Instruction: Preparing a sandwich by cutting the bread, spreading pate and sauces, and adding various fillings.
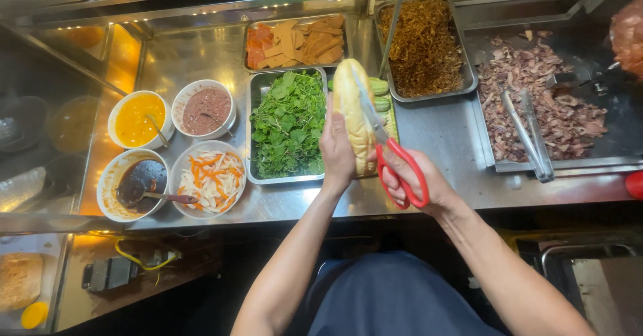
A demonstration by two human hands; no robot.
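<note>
Baguette roll (353, 111): pale golden, elongated, held lengthwise above worktop (435, 135), gripped at near end. Scissors (388, 150): red handles, steel blades lying along roll's right side.

Bright, even light from above on the steel desk (201, 54), soft glare off the metal. Warm orange glow at left. Below the edge it's dim. Sharp centre, slight bending at the borders.
</note>
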